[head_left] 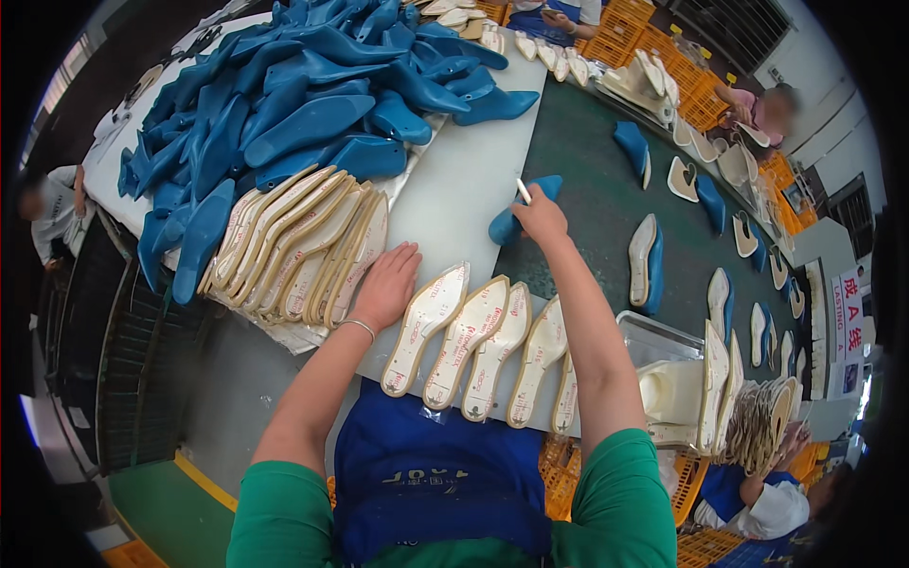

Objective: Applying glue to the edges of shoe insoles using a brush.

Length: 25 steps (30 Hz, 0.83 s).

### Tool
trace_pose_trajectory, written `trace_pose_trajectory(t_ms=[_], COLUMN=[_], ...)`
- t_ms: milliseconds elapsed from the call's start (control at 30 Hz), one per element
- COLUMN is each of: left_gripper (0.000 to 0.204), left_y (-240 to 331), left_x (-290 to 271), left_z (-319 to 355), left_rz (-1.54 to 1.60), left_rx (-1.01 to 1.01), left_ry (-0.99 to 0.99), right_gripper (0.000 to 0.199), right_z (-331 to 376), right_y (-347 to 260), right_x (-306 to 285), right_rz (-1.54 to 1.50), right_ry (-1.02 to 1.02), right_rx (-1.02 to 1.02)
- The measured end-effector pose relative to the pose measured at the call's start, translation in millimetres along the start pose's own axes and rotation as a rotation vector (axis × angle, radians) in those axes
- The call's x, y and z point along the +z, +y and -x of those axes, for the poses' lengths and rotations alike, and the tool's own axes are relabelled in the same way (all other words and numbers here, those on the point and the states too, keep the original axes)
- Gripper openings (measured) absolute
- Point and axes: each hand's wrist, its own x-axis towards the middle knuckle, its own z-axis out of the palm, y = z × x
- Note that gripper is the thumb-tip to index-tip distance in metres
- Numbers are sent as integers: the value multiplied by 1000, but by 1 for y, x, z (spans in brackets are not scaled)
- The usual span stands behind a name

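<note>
My left hand (386,286) lies flat on the white table, fingers stretched out, beside a leaning stack of cream insoles (294,246). My right hand (542,216) is closed around a slim white pen-like stick (523,192), which pokes up past the fingers. Beneath that hand is a blue shoe last (505,227), lying where the white table meets the dark green conveyor belt; whether the fingers also grip it I cannot tell. Between my forearms, a row of several cream insoles (459,346) overhangs the table's near edge.
A big heap of blue lasts (312,104) fills the far left. Along the green belt (578,227) lie lasts paired with insoles (645,260). A metal tray (663,331) stands right of my right arm. Co-workers sit across and at the right, near orange crates (620,28).
</note>
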Motion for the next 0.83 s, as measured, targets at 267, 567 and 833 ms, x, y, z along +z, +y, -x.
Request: trace_pose_trajectory(t_ms=[267, 567, 833], left_gripper=[39, 37, 37], left_y=[2, 0, -2], left_x=[4, -4, -3], left_z=[-2, 6, 2], left_rz=[10, -23, -49], left_rx=[17, -13, -7], left_ry=[33, 7, -11], right_gripper=[49, 87, 96], right_z=[13, -2, -16], right_y=[126, 153, 85], right_x=[-24, -2, 36], right_rz=[-604, -439, -164], right_ry=[-39, 172, 19], right_rx=[-27, 218, 80])
